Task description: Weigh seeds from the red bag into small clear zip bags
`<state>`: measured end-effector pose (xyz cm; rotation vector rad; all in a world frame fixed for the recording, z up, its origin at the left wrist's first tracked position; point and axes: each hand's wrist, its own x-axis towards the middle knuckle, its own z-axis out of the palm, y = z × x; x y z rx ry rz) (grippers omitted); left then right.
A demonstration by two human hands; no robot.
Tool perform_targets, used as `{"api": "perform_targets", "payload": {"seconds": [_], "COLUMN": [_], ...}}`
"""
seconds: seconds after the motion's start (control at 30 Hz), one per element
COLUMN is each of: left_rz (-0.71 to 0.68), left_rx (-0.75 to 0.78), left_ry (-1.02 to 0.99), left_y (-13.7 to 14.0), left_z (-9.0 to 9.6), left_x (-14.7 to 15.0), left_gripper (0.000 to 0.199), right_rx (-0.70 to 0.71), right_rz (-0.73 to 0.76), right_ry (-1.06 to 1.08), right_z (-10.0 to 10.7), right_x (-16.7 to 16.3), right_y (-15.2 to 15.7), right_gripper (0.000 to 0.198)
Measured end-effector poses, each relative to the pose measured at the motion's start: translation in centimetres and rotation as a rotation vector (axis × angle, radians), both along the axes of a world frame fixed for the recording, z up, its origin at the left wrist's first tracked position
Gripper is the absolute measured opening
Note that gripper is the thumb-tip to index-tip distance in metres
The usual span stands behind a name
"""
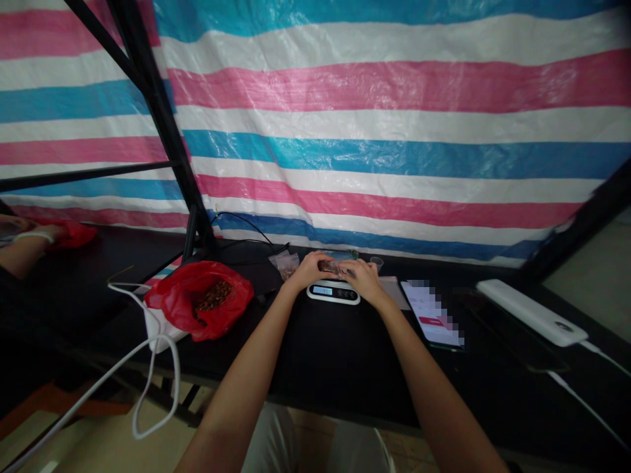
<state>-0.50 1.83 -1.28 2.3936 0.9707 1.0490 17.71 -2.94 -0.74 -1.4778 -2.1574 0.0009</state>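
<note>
arms (261, 355) extended, left grip (310, 269) near right grip (363, 281)

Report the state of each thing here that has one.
Red bag: open, brown pieces showing
Scale: display lit
Clear bag: filled, touched by left hand and right hand; seal unclear
Small bag: brown pieces inside, seal unclear
Phone: screen lit
Dark device: screen looks dark, cable attached
Power bank: cable attached
</note>
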Motion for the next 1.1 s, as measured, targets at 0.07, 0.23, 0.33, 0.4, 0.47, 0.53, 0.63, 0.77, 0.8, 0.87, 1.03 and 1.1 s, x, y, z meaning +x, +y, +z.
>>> {"api": "perform_targets", "payload": {"seconds": [0.07,0.23,0.33,0.4,0.47,0.53,0.63,0.77,0.8,0.87,1.03,1.1], "left_rz": [-0.006,-0.008,-0.005,0.0,0.01,0.015,0.008,0.014,0.014,0.014,0.016,0.025], "left_rx": [-0.003,0.011,0.012,0.02,0.029,0.032,0.024,0.03,0.031,0.028,0.023,0.021], "left_ry": [0.006,0.017,0.026,0.03,0.03,0.031,0.04,0.028,0.025,0.03,0.035,0.025], "left_y": [0.0,0.0,0.1,0.1,0.0,0.0,-0.1,-0.3,-0.3,-0.2,0.0,0.0], "left_z": [0.1,0.0,-0.1,-0.1,-0.1,-0.1,0.1,0.1,0.0,-0.2,-0.5,-0.6], "left_x": [0.0,0.0,0.0,0.1,0.1,0.1,0.1,0.1,0.1,0.1,0.2,0.2], "left_gripper": [0.045,0.047,0.046,0.045,0.044,0.043,0.044,0.042,0.042,0.043,0.043,0.046], "right_rx": [-0.008,0.015,0.046,0.048,0.04,0.03,0.024,0.029,0.03,0.031,0.036,0.041], "right_rz": [0.01,0.07,0.157,0.223,0.268,0.282,0.247,0.19,0.178,0.164,0.114,0.073], "right_ry": [0.009,0.06,0.122,0.168,0.194,0.195,0.175,0.108,0.087,0.044,-0.069,-0.095], "right_z": [-0.1,-0.9,-1.1,-1.0,-0.8,-0.6,-0.4,-0.3,-0.2,0.0,0.2,0.1], "right_x": [0.1,0.3,0.4,0.5,0.5,0.4,0.2,0.1,0.2,0.3,1.4,1.9], "right_y": [0.2,0.8,1.1,1.1,1.0,0.8,0.5,0.3,0.2,0.0,-0.1,0.1], "right_gripper": [0.02,0.013,0.013,0.016,0.016,0.016,0.016,0.018,0.018,0.018,0.016,0.017]}}
